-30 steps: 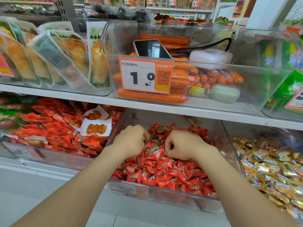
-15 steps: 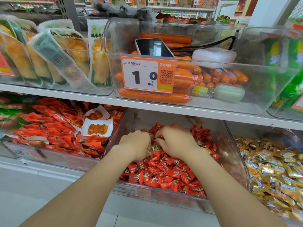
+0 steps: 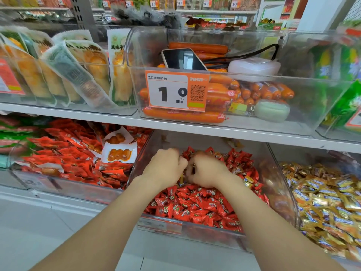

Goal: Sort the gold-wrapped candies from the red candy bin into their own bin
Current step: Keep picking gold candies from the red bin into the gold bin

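The clear red candy bin on the lower shelf holds a heap of red candies, with a few gold-wrapped candies mixed in near its right side. Both hands are inside it, knuckles up and close together over the back of the heap. My left hand is curled into a fist, and a gold wrapper end sticks out beneath it. My right hand has its fingers curled, pinching a small gold-wrapped candy against the thumb. The bin of gold candies stands right beside it.
A bin of red snack packets sits to the left. The shelf board hangs low over the bins. On it stands a sausage bin with a phone, a white case and an orange price tag.
Both hands have moved deeper toward the back of the red heap and closer together. The view has shifted slightly.
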Action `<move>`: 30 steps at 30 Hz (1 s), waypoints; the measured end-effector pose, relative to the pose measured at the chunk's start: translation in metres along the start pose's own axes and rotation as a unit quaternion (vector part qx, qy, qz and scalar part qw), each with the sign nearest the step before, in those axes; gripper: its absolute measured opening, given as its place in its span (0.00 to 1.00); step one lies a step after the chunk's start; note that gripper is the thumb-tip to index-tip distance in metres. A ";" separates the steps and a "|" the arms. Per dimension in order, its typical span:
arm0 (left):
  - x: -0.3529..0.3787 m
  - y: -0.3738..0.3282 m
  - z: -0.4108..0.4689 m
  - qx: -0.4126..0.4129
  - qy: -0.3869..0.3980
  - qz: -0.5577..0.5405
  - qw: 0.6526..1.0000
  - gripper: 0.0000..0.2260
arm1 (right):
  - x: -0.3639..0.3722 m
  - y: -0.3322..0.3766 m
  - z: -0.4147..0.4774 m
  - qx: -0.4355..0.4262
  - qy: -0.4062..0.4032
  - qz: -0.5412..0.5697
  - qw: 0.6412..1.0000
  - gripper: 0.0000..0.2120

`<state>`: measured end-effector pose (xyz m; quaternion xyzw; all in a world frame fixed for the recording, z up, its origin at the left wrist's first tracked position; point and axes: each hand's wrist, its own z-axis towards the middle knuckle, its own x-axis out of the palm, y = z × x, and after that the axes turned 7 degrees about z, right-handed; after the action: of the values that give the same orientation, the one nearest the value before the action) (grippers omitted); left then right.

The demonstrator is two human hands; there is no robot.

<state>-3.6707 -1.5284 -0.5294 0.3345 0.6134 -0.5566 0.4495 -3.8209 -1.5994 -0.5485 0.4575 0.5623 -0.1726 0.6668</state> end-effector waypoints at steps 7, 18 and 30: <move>0.003 -0.002 0.002 0.002 0.033 0.010 0.999 0.06 | -0.023 -0.019 -0.014 0.041 -0.096 0.048 0.993 0.12; 0.026 0.002 0.024 0.096 0.083 0.204 0.971 0.08 | -0.025 -0.032 -0.031 0.076 0.005 -0.046 0.996 0.05; 0.032 0.009 0.034 0.139 0.091 0.133 0.977 0.09 | -0.012 -0.032 -0.017 0.070 0.020 -0.095 0.993 0.14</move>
<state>-3.6686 -1.5633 -0.5612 0.5216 0.5180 -0.5392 0.4109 -3.8586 -1.6055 -0.5504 0.4509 0.6031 -0.2653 0.6021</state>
